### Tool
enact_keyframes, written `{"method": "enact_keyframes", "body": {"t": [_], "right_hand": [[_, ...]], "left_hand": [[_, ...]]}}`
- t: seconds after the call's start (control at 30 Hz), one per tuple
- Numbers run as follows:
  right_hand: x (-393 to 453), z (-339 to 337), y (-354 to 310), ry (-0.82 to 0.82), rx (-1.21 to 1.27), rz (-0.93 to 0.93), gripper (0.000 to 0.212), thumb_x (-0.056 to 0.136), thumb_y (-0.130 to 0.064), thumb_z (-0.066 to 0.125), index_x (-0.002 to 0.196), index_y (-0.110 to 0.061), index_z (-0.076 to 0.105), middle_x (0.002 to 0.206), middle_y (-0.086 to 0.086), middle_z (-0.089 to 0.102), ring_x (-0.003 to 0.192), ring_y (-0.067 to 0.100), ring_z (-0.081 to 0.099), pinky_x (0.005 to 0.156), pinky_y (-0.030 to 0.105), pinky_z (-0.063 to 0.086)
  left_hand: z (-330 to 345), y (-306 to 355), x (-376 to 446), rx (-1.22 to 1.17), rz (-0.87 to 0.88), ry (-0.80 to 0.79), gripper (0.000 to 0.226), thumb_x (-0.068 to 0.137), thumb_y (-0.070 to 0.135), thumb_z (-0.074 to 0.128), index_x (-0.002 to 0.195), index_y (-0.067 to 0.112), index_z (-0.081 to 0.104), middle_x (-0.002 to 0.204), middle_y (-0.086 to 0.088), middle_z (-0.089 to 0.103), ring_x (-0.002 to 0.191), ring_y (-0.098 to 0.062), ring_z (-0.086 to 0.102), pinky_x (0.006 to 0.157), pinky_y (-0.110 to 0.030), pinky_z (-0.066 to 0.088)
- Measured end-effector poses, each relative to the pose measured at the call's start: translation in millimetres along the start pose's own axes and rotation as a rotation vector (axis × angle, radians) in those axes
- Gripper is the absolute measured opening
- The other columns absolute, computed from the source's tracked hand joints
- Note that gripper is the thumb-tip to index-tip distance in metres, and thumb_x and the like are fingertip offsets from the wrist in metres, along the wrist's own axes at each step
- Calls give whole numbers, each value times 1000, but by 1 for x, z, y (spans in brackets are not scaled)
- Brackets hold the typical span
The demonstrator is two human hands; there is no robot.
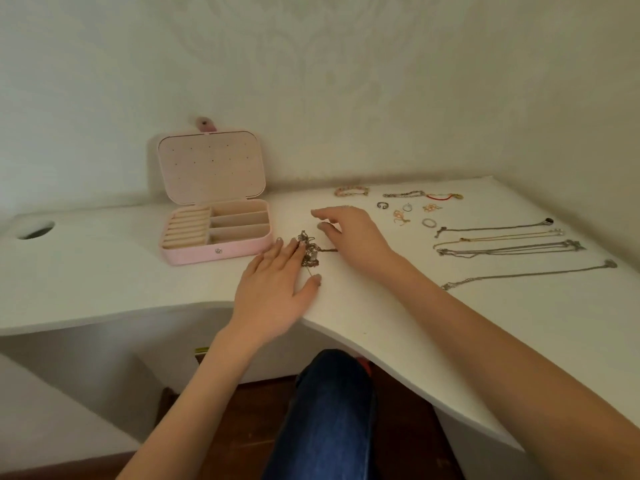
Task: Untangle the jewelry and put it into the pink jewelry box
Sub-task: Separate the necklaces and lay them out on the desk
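Near the desk [381, 306] front edge, my flat hands [277, 285] [349, 233] spread a knotted chain [309, 249]; sorted necklaces [502, 247] wait, box [221, 233] empty

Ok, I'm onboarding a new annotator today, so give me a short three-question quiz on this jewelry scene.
1. True or false: the pink jewelry box stands open on the white desk.
2. Which hand has its fingertips on the tangled chains? A) left hand B) right hand C) neither
3. Fill in: the straightened necklaces lie to the ___ of both hands.

Key
1. True; the lid leans up and the compartments look empty.
2. A; the left hand's straight fingers rest on the tangle, while the right hand hovers just beyond it.
3. Right.
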State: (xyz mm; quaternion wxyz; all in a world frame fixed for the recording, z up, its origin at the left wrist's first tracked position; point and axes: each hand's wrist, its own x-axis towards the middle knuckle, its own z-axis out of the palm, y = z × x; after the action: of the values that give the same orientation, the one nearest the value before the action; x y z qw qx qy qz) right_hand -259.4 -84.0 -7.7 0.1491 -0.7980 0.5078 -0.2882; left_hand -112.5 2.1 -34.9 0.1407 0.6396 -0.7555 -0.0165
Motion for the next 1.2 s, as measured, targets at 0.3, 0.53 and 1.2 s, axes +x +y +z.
{"method": "enact_keyframes", "body": {"t": [0.3,0.53,1.2], "right_hand": [[26,22,-2,8,121,49,9,87,-5,60,87,-5,69,87,5,69,76,11,54,73,4,39],[21,2,15,55,180,122,20,87,-3,57,100,-13,67,91,-4,59,78,9,50,68,11,36],[-22,-8,9,-46,-219,-409,8,85,-23,65,85,-18,71,86,-5,67,88,18,54,78,39,47]], "left_hand": [[-4,-3,0,-148,-30,40,64,95,55,22,146,17,27,155,-5,24,144,-13,12,116,-27,0],[-6,-4,-1,-240,-96,100,45,100,23,35,145,20,32,151,-7,32,141,-20,21,111,-25,13],[1,-9,-4,-94,-16,134,64,90,45,19,140,10,40,148,-6,39,141,-15,26,114,-25,9]]}}
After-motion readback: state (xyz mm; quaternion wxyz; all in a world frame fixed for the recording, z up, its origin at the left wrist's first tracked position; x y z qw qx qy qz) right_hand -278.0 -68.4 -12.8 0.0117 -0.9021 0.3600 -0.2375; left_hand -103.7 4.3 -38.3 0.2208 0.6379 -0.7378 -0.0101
